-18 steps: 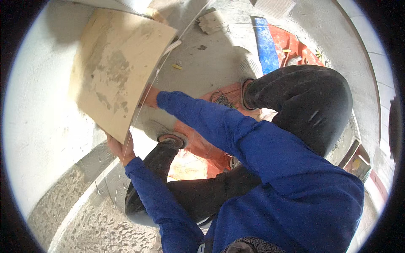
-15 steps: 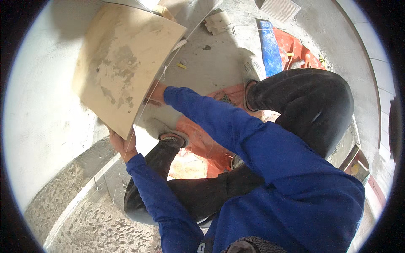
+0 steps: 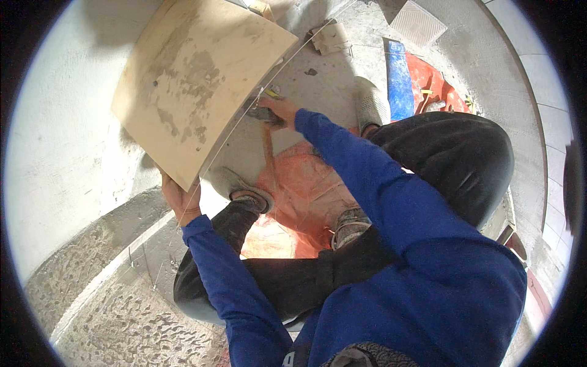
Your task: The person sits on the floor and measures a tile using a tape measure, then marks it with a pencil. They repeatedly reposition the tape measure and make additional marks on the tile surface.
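Note:
A large beige tile (image 3: 244, 46), smeared with grey mortar, stands tilted against the white wall at the upper left. My left hand (image 3: 179, 194) grips its lower corner, fingers behind the edge and partly hidden. Beside the tile's right edge, my right hand (image 3: 282, 111) is closed round the dark head of what looks like a mallet (image 3: 264, 115), its brownish handle pointing down toward me. A thin white string (image 3: 221, 147) runs slantwise along the tile's right edge.
Rough mortar (image 3: 153, 327) covers the lower left. A reddish sheet (image 3: 299, 174) lies between my feet. Farther off are a blue strip (image 3: 400, 79), a ribbed tile piece (image 3: 419, 24), a crumpled grey packet (image 3: 330, 38) and a yellow bit of plastic (image 3: 426, 92). My bent knees flank the space.
My right hand has come out from behind the tile's edge, moving right and away from me with the mallet now visible. The left hand still holds the tile's corner; the whole view has shifted slightly.

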{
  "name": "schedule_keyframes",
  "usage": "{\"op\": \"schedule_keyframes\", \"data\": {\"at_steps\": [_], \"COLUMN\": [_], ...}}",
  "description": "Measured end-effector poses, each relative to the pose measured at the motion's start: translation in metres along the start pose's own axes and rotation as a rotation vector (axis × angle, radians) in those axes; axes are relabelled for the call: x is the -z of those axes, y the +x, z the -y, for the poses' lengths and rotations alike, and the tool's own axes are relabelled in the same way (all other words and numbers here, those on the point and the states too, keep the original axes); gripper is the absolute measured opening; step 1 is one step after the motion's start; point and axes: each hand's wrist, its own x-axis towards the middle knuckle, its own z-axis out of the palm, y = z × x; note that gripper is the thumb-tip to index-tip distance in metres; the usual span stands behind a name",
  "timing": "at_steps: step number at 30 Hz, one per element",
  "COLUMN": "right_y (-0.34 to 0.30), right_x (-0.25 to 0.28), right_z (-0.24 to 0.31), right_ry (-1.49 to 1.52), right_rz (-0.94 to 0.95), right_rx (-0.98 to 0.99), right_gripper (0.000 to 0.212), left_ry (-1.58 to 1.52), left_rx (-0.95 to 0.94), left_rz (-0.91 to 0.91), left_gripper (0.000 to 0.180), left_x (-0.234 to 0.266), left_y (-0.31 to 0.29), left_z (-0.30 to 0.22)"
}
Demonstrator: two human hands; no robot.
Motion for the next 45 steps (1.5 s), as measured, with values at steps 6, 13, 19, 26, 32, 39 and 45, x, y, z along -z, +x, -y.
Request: {"op": "schedule_keyframes", "data": {"at_steps": [6, 13, 19, 26, 32, 39, 45], "right_y": [0.010, 0.006, -0.039, -0.056, -0.064, -0.035, 0.026], "right_x": [0.070, 0.034, 0.029, 0.002, -0.040, -0.082, -0.116], "right_z": [-0.020, -0.062, -0.171, -0.122, -0.017, -0.014, -0.024], "right_ry": [-0.861, -1.662, -1.913, -2.016, -1.441, -0.944, -1.124], "right_rz": [-0.447, -0.209, 0.288, 0.284, 0.161, 0.110, 0.032], "right_rx": [-0.012, 0.598, 1.018, 1.071, 0.770, 0.704, 0.985], "right_gripper": [0.059, 0.035, 0.015, 0.011, 0.023, 0.027, 0.033], "left_ry": [-0.387, -0.050, -0.255, -0.275, -0.079, 0.289, 0.473], "left_rx": [0.129, 0.010, 0.044, 0.100, 0.014, -0.217, -0.234], "left_rz": [-0.080, -0.023, -0.030, -0.019, -0.031, -0.009, -0.049], "left_gripper": [0.041, 0.037, 0.042, 0.039, 0.036, 0.037, 0.048], "left_x": [-0.009, -0.006, -0.004, -0.001, -0.003, 0.001, 0.006], "left_y": [0.003, -0.002, 0.003, 0.003, 0.007, 0.000, 0.005], "left_z": [-0.011, -0.008, -0.002, 0.005, 0.007, -0.001, 0.016]}}
